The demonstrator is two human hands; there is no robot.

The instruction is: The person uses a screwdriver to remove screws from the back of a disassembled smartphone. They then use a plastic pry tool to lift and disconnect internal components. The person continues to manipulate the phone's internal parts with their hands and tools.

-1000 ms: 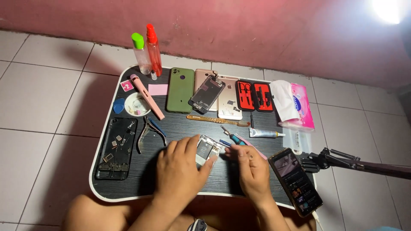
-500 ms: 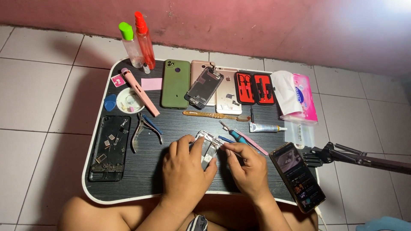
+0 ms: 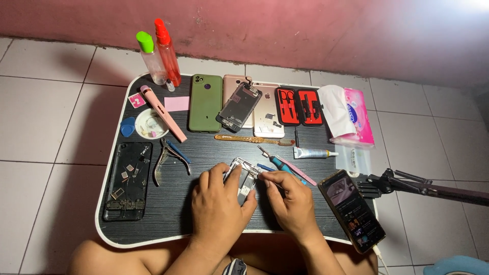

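Your left hand cups the stripped phone frame at the black table's front middle, long axis running away from you, while your right hand, equally near, pinches 1 thin tool at its right edge

Bare black tabletop is lying open before the left hand, between the gutted dark phone and pliers. Rightward, the right hand is being hemmed by the lit phone (overhanging the edge) and the screwdriver.
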